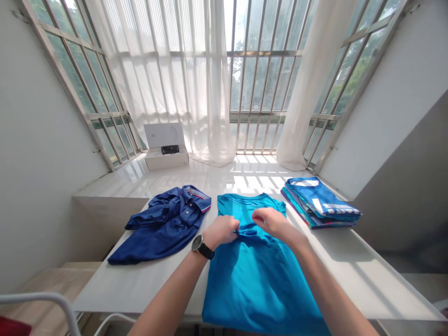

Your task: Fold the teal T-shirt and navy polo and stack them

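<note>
A turquoise T-shirt (255, 275) lies spread on the white table, its neckline toward the window and its lower end at the near edge. My left hand (224, 229), a dark-strapped watch (203, 246) on its wrist, pinches the fabric below the neckline, which bunches into creases there. Just right of it, my right hand (271, 220) is closed with curled fingers over the shirt; whether cloth is between them is hidden. To the left lies a navy polo shirt (168, 228), loosely laid with its striped collar up.
At the right, a stack of folded clothes (320, 203) has a blue printed shirt on top. An open white box (167, 158) holding a black object (170, 149) stands on the sill. Sheer curtains (168, 84) hang before barred windows. A white metal rail (38, 297) is at lower left.
</note>
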Demonstrator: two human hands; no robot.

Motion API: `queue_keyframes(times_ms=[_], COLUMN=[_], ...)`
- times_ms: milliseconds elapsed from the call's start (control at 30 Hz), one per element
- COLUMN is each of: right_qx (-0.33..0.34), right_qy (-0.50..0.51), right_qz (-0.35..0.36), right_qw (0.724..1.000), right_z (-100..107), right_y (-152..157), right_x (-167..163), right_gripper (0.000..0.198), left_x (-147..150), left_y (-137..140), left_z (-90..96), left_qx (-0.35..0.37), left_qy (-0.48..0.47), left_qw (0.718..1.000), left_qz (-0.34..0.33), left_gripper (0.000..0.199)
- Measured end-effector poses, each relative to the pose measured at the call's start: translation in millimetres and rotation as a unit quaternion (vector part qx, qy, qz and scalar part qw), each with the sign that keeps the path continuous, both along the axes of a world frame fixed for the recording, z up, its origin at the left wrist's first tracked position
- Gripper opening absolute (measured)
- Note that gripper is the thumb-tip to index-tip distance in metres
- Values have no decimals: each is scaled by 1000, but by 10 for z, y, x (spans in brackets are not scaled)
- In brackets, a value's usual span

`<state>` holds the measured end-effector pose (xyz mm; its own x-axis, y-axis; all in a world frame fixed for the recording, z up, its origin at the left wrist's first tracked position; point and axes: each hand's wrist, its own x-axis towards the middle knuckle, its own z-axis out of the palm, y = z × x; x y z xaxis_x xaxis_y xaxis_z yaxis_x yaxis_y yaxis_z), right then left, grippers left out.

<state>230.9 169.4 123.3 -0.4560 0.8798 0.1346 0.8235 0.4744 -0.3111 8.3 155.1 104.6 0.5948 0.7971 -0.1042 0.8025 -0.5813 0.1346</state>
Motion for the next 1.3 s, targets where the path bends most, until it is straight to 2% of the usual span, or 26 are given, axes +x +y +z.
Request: queue_keyframes(times_ms=[133, 200, 300, 467, 567, 667, 800, 967, 1067, 1133, 1233, 1300], right_qx=[-30, -34, -53, -51, -49, -49, -59, -54, -74, -84, -88, -89], right_qy=[63, 93, 115, 153, 170, 184, 203, 178, 163, 161, 159, 156], right_qz=[15, 19, 24, 28, 40, 45, 44, 40, 49, 52, 40, 30], right_qw=[997, 995, 992, 987, 983, 981, 976, 982, 983, 982, 982, 983], right_z=[-469, -591, -672, -652, -620, -599, -574, -561, -577, -590, -604, -608], right_y=[-54, -42, -32, -104, -165, -194, -205, -215, -210, -205, -200, -197], right_x=[171, 186, 174, 193, 205, 198, 172, 161, 169, 174, 176, 174], right_gripper=[16, 19, 19, 16, 17, 24, 31, 29, 26, 25, 25, 25], left_x=[7, -1, -28, -68, -68, -70, -102, -164, -191, -204, -208, -200], left_y=[-129, -181, -227, -219, -215, -238, -314, -407, -419, -412, -396, -389], left_z=[-124, -141, -144, -171, -188, -175, -113, -54, -51, -55, -57, -49], left_qx=[61, 74, 67, 53, 46, 56, 78, -3, -26, -36, -27, -10], left_qy=[-10, -17, -25, -42, -38, -35, -77, -73, -67, -73, -88, -83], left_qw=[998, 997, 997, 997, 997, 998, 993, 997, 996, 995, 996, 996], left_qz=[-14, -19, 0, 42, 45, 21, -36, -36, -54, -53, -10, 12], left_gripper=[13, 14, 13, 22, 16, 12, 10, 7, 2, 8, 29, 31])
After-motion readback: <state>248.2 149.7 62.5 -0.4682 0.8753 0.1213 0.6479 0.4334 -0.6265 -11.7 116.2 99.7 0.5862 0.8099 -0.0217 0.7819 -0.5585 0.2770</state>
